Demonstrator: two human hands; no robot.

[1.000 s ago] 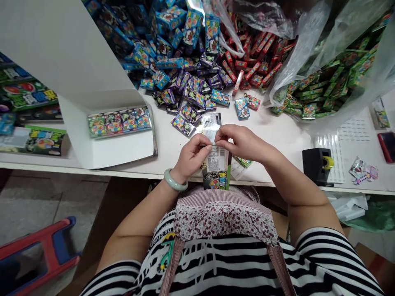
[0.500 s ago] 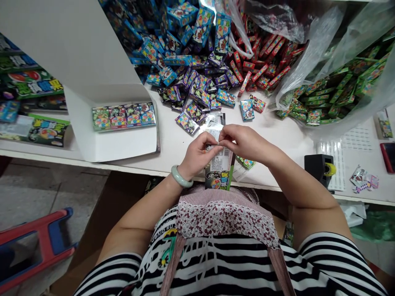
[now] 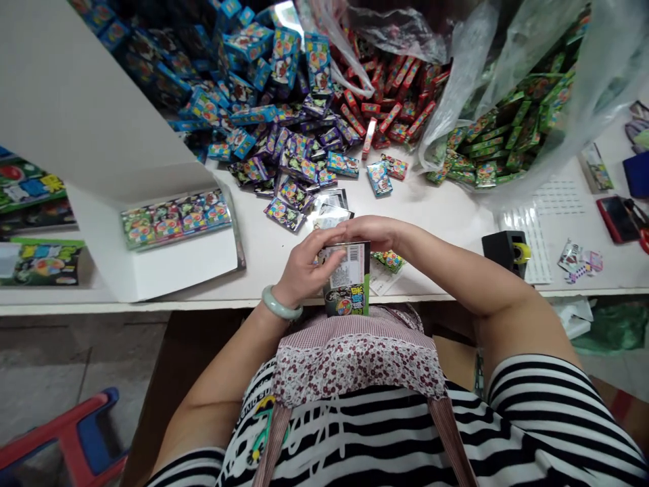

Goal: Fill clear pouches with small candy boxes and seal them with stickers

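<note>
Close to my body at the table's front edge I hold a green and black box (image 3: 349, 281) upright, its barcode label facing me. My left hand (image 3: 304, 267), with a pale green bangle at the wrist, grips the box's left side. Over the box's top lies my right hand (image 3: 378, 233), fingers curled down on it. Clear wrappers (image 3: 329, 210) lie just beyond my hands.
An open white carton (image 3: 152, 264) at the left holds a row of small colourful packets (image 3: 175, 216). Blue, purple and red packets (image 3: 299, 122) are heaped at the back; green ones fill a clear bag (image 3: 512, 135). A black tape dispenser (image 3: 507, 250) stands to the right.
My hands came down from pinching the clear flap above the box; the right hand now presses over the box's top. The view has shifted a little to the right.
</note>
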